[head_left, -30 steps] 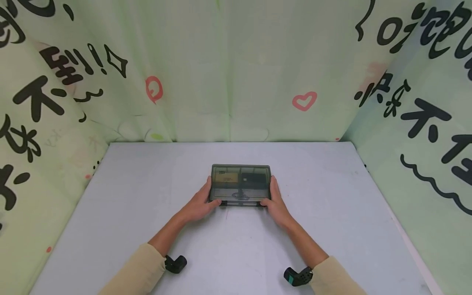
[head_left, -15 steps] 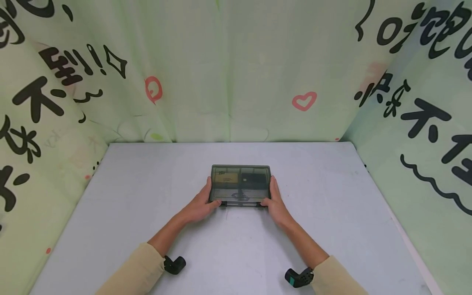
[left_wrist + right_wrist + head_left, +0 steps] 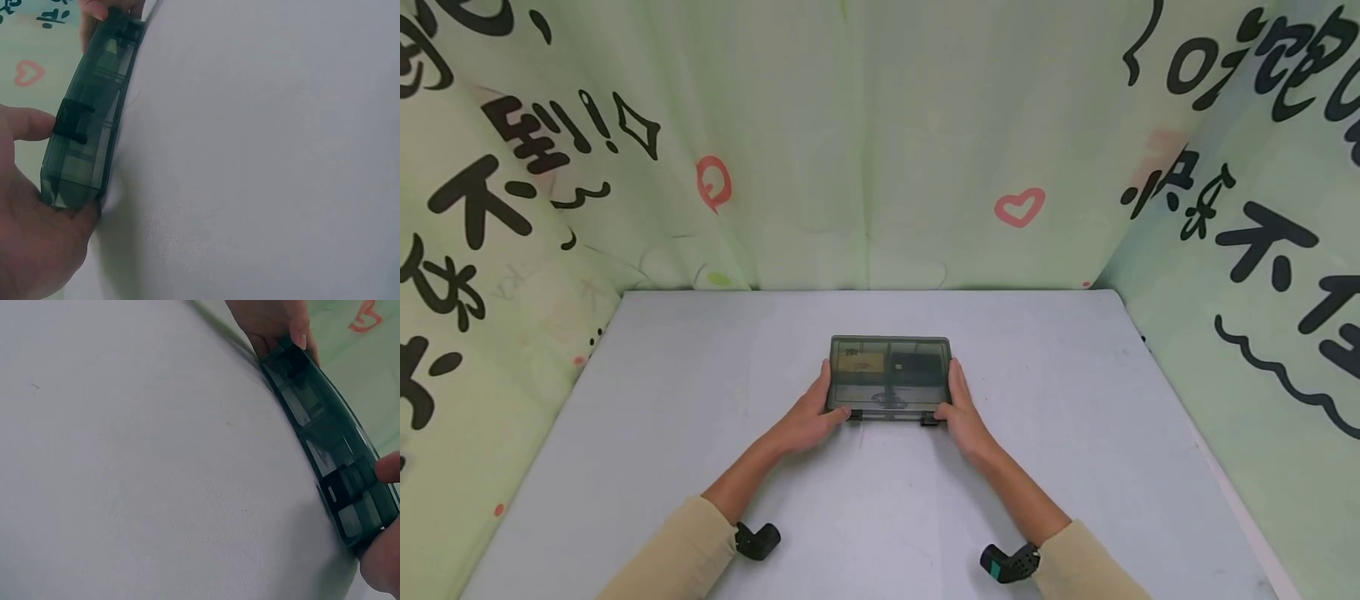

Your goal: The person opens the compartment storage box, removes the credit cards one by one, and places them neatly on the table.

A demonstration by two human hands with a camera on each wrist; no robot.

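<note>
A dark translucent plastic storage case with a lid and inner compartments lies at the middle of the table; a tan piece and a dark piece show through its lid. My left hand grips its left end, thumb at the left front latch. The right end is held by my right hand, whose thumb is at the lid edge just above the right front latch. That latch sticks out from the front in the head view. The lid is down. Fingers behind and under the case are partly hidden.
The case is on a white-covered table. Pale green curtains with black lettering and red drawings stand behind and at both sides. A black wrist camera is on the left forearm, another black camera on the right.
The right front latch now juts out more from the case, and my right thumb has shifted slightly off it to the right. My left hand and the case stay in place.
</note>
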